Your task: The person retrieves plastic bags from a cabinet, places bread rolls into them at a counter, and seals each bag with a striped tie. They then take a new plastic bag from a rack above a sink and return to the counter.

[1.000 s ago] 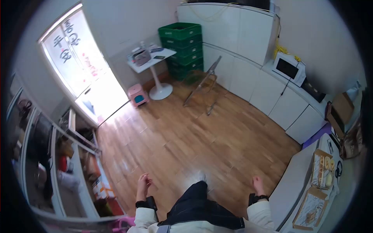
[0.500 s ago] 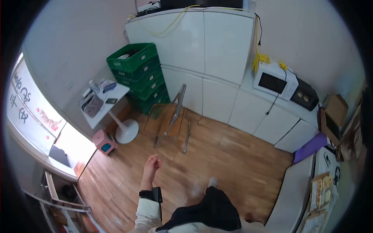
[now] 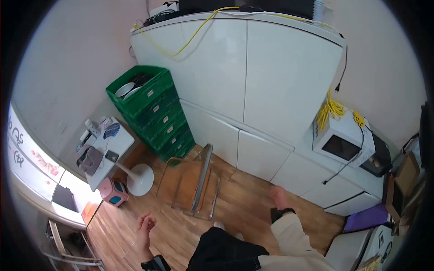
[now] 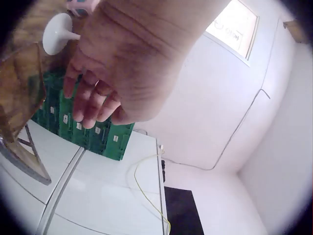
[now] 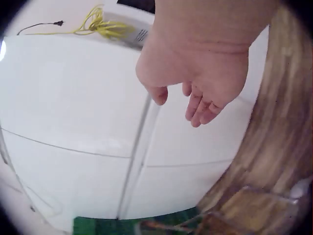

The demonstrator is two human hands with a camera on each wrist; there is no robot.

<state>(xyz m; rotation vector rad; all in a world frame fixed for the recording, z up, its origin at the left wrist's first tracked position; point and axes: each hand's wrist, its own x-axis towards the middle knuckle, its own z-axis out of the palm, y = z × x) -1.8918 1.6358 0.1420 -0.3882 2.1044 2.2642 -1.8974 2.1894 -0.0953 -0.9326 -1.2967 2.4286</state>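
Observation:
My left hand [image 3: 144,229] hangs over the wooden floor with nothing in it, and its fingers curl loosely in the left wrist view. My right hand [image 3: 280,197], also holding nothing, is out over the floor in front of the white cabinets [image 3: 264,151]; in the right wrist view its fingers hang relaxed, thumb apart. Between the two hands, a little ahead, stands a chair with a clear brownish seat [image 3: 181,185] and a metal frame. Ahead and to the left is a stack of green crates [image 3: 158,119], the top one holding dishes or pans.
At left, a small white table [image 3: 118,143] carries a grey bag [image 3: 90,159] and bottles; a pink stool [image 3: 110,189] stands below it. On the low counter at right sits a white microwave [image 3: 346,140] near a coiled yellow cord [image 3: 330,113]. A purple panel [image 3: 368,218] stands at lower right.
I have walked forward and the view has turned right; chair, crates and cabinets are now closer. The right hand has swung forward, and the left hand is lower in the view.

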